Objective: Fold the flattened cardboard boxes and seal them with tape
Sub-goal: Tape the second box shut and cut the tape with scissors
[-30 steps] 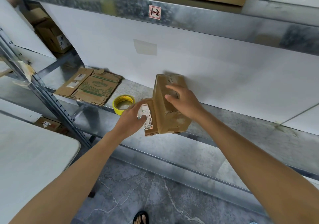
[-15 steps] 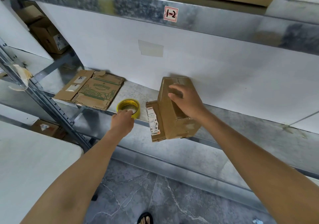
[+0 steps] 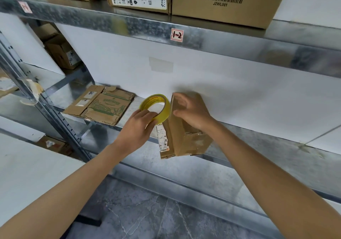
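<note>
Of the person only the two arms and the two hands show. The left forearm and the right forearm are both bare from the wrist down to the edge of the view, and they are slim and smooth. The left hand and the right hand are bare too. The fingers of the right hand are slender and a little blurred.
</note>
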